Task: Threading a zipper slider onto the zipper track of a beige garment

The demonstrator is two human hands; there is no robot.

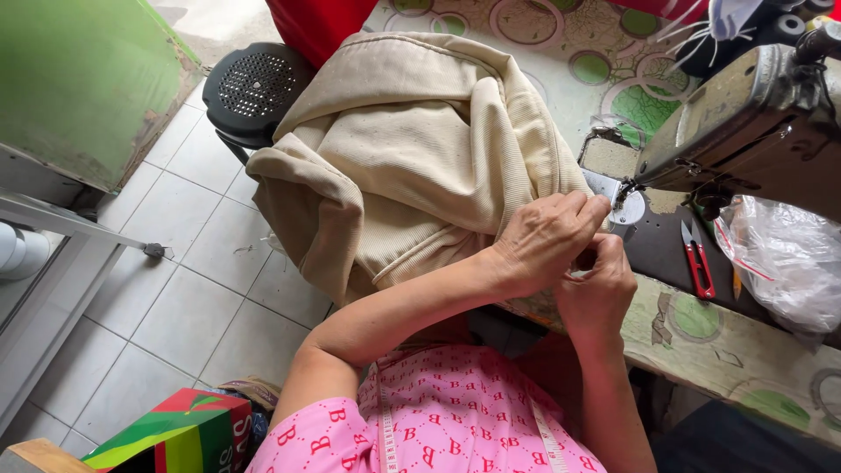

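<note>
Now the cream cloth is being pinched at its edge by both hands, left hand and right hand, beside the sewing machine on the bench. Careful lining-up under the needle is probably being called for.

Both hands meet at the edge of the cream fabric, just beside the sewing machine needle. The left hand lies over the cloth, the right hand pinches beneath it. Red snips and a plastic bag lie on the surface. A black stool stands on the tiled floor.
</note>
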